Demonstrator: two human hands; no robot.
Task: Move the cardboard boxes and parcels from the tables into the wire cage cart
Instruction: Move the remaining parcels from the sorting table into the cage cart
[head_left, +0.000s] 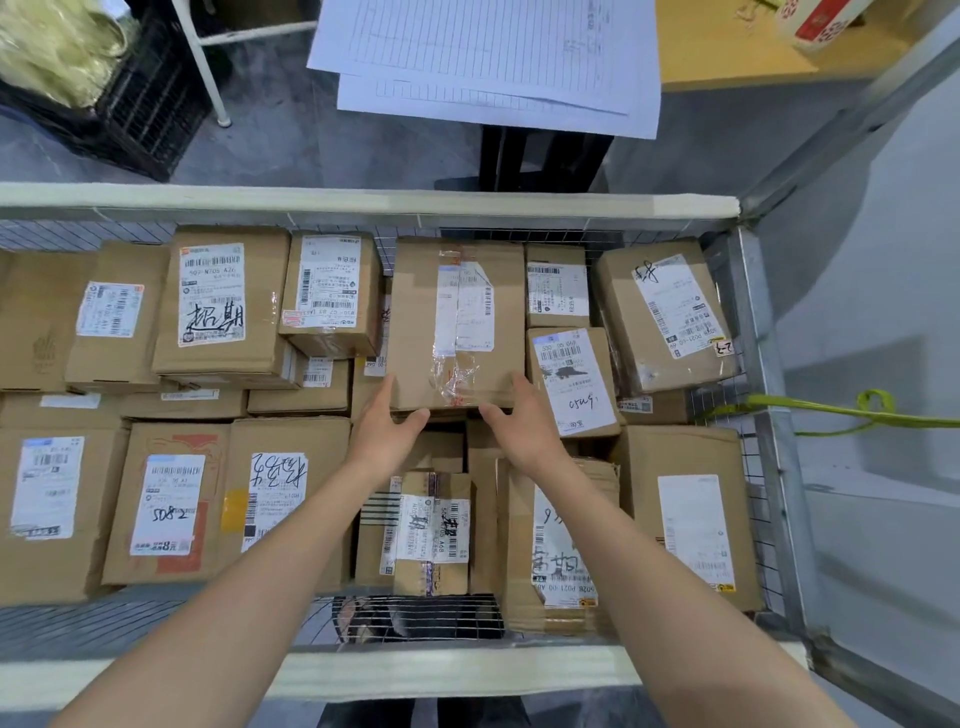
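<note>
I look down into the wire cage cart (363, 200), which is packed with several labelled cardboard boxes. A brown box (415, 322) with torn tape and a white label lies on top of the others near the cart's far wall. Both my hands reach to its near edge. My left hand (387, 431) touches the near left corner with straight fingers, thumb spread toward the middle. At the near right corner sits my right hand (519, 421), fingers against the box's side and thumb below the edge. Neither hand wraps around the box.
A small taped parcel (431, 525) lies lower in a gap under my forearms. Past the cart stand a table with paper sheets (483, 52), a black crate (140, 109) and a white table leg (202, 62). A green strap (841, 413) hangs at the cart's right side.
</note>
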